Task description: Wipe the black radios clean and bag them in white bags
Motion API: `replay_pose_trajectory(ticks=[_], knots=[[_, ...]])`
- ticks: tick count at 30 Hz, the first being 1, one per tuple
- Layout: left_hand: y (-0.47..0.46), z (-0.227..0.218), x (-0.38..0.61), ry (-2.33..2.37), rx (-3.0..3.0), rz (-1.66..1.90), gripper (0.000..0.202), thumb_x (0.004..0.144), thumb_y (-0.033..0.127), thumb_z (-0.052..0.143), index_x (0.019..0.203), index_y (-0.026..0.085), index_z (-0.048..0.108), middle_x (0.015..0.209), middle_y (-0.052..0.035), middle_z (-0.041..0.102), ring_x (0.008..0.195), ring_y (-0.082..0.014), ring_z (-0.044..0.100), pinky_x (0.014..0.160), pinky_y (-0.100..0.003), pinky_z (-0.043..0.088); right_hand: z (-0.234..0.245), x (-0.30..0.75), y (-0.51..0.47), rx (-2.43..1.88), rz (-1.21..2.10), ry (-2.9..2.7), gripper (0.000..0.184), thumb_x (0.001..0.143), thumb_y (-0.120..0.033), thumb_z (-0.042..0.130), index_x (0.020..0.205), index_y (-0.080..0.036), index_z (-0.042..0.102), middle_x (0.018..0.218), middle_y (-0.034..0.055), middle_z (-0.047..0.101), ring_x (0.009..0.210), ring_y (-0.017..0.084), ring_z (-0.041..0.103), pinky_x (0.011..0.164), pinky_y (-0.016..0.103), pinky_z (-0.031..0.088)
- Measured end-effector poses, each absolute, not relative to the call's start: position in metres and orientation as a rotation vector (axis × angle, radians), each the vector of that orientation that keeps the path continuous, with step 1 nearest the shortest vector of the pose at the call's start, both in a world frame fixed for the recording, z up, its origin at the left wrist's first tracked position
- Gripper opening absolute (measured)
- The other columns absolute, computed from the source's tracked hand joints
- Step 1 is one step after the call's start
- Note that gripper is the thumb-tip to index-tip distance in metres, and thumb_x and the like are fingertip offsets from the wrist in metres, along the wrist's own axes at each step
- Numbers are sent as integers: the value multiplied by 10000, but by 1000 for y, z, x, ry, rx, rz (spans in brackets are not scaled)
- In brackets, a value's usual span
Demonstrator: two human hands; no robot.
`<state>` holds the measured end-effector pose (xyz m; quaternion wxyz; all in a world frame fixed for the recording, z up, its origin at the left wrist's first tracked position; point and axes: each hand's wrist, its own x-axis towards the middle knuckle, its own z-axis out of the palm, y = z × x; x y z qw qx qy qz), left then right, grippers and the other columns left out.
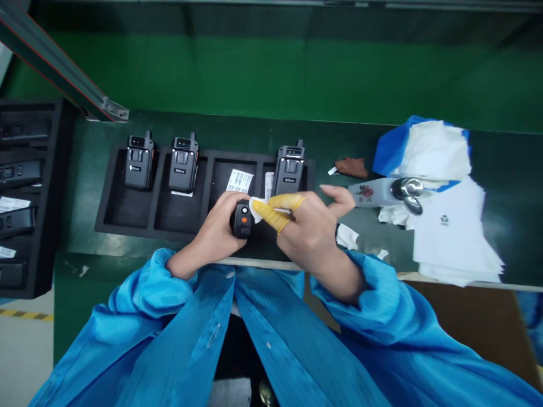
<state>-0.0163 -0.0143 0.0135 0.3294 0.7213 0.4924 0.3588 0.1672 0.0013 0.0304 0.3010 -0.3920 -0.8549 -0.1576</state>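
Note:
My left hand (218,229) is wrapped round a black two-way radio (242,220), its end with an orange and a white button turned up toward me. Yellow finger cots cover two fingers of my right hand (311,223), which pinches a small white wipe (257,208) against the radio's edge. Beneath both hands lies a black foam tray (127,229) with compartments. Three more radios rest on it: one at the left (139,164), another beside it (183,165), and a third (289,169) just beyond my right hand. A printed label sheet (240,181) sits in a middle compartment.
To the right are a blue box of white wipes (436,148), a stack of white paper (456,232), a flowered bottle with a metal cap (373,193) and a brown cloth (351,167). Another foam tray of radios (44,226) stands at the left. A metal post (59,59) slants at upper left.

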Motion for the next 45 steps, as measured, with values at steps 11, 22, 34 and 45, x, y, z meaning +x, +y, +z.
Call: replay_pose_trajectory(ticks=[11,22,34,45], knots=[[-14,14,-18,1274,1875,940,560,590,-9,580,1097,218,509,1082,-28,589,1059,-197,597,911,-343,503,24,156,-1,-983,-94,-2330,369,878,-98,432,794,-309,723,747,-40,624,805,113,499,924,399,238],[-14,16,-19,1304,1856,917,591,569,-27,569,1102,219,505,1099,-28,589,1060,-205,600,912,-349,500,26,162,3,-1089,-139,-2205,325,875,-110,449,841,-290,718,789,-29,626,786,120,513,892,410,246],[-18,21,-15,1354,1895,869,562,589,-10,558,1092,235,503,1087,-25,581,1054,-210,590,923,-368,495,6,170,-3,-1196,-355,-2070,303,833,-78,449,649,-230,636,739,-36,635,732,104,522,888,393,247],[-19,23,-12,1353,1915,842,557,597,-13,552,1096,230,506,1112,-32,578,1082,-207,581,948,-366,488,11,170,-8,-1151,-200,-2045,354,840,-78,432,788,-273,723,783,-29,656,752,108,531,874,393,266]])
